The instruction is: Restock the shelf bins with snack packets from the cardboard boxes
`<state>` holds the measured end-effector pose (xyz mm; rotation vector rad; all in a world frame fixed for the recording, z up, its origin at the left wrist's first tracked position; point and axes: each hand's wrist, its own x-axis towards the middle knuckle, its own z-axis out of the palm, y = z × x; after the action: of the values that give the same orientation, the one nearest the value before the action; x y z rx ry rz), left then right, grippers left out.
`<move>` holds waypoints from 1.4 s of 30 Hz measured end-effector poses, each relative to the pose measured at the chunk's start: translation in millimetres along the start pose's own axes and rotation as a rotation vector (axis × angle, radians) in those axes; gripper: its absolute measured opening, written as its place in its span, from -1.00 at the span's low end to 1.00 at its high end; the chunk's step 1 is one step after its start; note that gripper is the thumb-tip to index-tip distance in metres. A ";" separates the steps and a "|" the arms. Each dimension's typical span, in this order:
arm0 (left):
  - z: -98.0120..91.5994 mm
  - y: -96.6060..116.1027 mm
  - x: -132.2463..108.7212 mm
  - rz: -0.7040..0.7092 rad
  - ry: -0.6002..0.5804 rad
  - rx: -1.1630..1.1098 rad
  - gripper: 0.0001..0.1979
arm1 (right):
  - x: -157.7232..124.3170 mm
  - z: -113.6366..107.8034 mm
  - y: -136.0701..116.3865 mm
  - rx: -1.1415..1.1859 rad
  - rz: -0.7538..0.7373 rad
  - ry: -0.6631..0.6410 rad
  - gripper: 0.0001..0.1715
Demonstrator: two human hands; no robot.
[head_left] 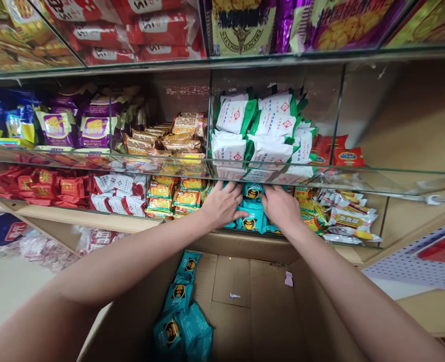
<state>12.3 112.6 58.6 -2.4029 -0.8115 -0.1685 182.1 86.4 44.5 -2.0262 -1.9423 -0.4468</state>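
Working over a cardboard box [271, 322] below both hands. Resting left hand [222, 205] and right hand [282, 203], partly open and curled, against teal packets [255, 221] between them; leaving unclear whether gripping anything. Best pressing evenly, squaring without crushing. Facing printed front toward the wrists; seemingly running long axis crosswise, hand to hand.
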 end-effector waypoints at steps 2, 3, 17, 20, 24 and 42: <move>-2.2 1.4 0.7 -0.001 -0.007 -0.007 -0.47 | 1.0 1.5 2.0 0.022 -0.021 0.026 -0.57; -4.0 2.6 1.2 -0.005 -0.007 -0.013 -0.48 | 2.0 3.3 3.3 0.041 -0.044 0.040 -0.58; -13.2 15.8 1.3 0.020 0.019 -0.077 -0.47 | -21.5 -11.6 -4.5 0.147 -0.232 0.069 -0.58; -33.9 22.5 -18.1 0.090 -0.022 -0.144 -0.67 | -38.9 -31.5 -10.6 0.125 -0.240 -0.087 -0.64; -45.4 38.9 -61.7 0.196 -0.262 -0.357 -0.74 | -56.1 -48.8 -23.1 0.127 -0.281 -0.365 -0.70; -26.3 43.1 -80.9 0.339 -0.371 -0.647 -0.90 | -16.8 -4.1 -16.7 0.176 0.001 -0.158 -0.29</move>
<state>-25.8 28.4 34.9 -3.2074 -0.5359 0.1868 164.8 70.2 41.2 -2.0021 -1.9917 -0.1125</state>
